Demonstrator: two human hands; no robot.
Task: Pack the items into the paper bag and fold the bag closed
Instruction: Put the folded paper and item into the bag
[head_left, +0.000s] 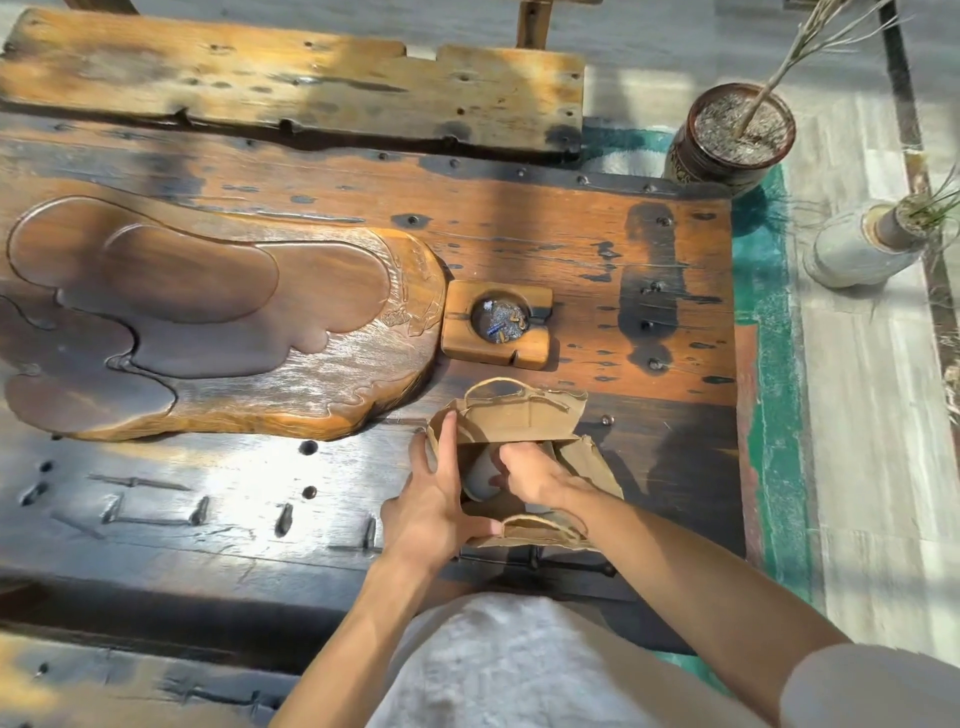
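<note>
You are bracing the thin, tear-prone paper bag (524, 421) by its rim, left hand (439, 499) clamped there, right hand (530, 470) curled inside, grip unclear.

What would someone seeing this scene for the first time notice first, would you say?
Probably the open paper bag at the near edge of the dark wooden table, with the left hand gripping its side and the right hand reaching inside beside a grey item. Next, the large carved wooden tray on the left, and the square wooden ashtray just beyond the bag.
</note>
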